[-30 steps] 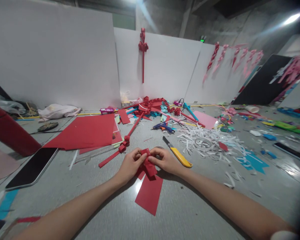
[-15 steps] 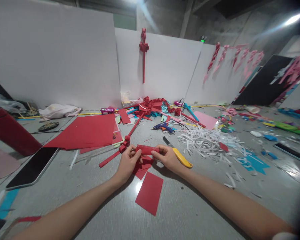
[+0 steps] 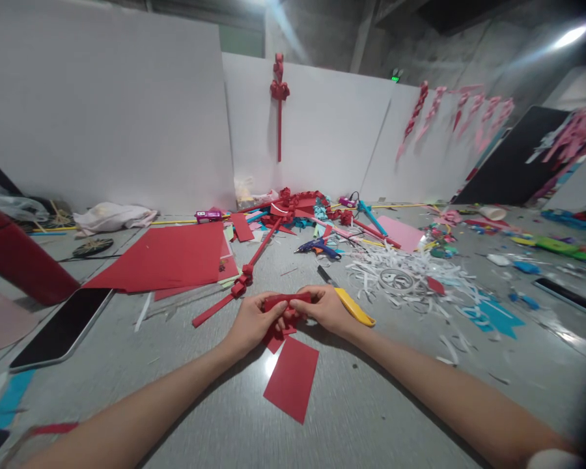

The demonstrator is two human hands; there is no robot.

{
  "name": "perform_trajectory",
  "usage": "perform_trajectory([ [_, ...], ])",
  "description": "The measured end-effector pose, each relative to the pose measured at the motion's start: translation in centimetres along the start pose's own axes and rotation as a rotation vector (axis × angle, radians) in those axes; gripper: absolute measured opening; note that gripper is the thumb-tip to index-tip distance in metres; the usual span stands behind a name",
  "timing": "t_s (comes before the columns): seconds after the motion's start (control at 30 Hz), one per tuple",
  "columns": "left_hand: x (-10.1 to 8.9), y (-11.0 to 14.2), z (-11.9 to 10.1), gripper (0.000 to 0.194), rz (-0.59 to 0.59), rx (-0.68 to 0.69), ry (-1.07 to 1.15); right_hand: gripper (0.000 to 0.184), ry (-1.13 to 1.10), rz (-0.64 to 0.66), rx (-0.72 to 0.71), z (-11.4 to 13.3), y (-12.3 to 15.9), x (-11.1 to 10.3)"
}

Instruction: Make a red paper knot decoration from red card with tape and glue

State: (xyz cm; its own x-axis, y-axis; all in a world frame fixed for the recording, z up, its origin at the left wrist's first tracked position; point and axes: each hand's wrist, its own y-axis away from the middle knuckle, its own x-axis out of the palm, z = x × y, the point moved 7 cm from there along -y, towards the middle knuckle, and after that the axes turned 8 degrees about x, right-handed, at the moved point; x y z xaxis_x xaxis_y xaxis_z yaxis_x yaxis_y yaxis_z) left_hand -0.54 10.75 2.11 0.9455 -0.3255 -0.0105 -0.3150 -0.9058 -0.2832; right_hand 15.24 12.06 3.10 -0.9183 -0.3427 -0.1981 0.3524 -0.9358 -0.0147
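Note:
Both my hands meet over the grey floor and pinch a folded red paper strip between them. My left hand grips its left end with closed fingers. My right hand holds the right end, fingers curled. More of the red paper hangs crumpled under the strip. A flat red paper rectangle lies on the floor just below my hands. A yellow utility knife lies right behind my right hand.
Large red sheets and a knotted red strip lie ahead to the left. A dark tablet and a red cylinder sit at far left. White paper shreds with a tape roll and a blue glue gun lie to the right.
My hands pulled the crumpled red paper out into a horizontal strip, lifted it slightly, then brought it closer together; the flat red rectangle stayed put on the floor.

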Motion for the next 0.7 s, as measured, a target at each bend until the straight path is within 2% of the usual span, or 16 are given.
perform_trajectory([
  [0.17, -0.21, -0.35, 0.53, 0.036, -0.035, -0.047, 0.093, 0.037, -0.027, -0.050, -0.002, -0.33, -0.71, -0.50],
  [0.4, -0.66, -0.50, 0.54, 0.039, -0.068, -0.079, 0.200, 0.036, -0.111, 0.069, -0.017, -0.36, -0.77, 0.04],
  [0.7, -0.91, -0.52, 0.87, 0.042, -0.088, -0.101, 0.338, 0.033, -0.170, 0.022, -0.033, -1.07, -1.01, -0.55],
])
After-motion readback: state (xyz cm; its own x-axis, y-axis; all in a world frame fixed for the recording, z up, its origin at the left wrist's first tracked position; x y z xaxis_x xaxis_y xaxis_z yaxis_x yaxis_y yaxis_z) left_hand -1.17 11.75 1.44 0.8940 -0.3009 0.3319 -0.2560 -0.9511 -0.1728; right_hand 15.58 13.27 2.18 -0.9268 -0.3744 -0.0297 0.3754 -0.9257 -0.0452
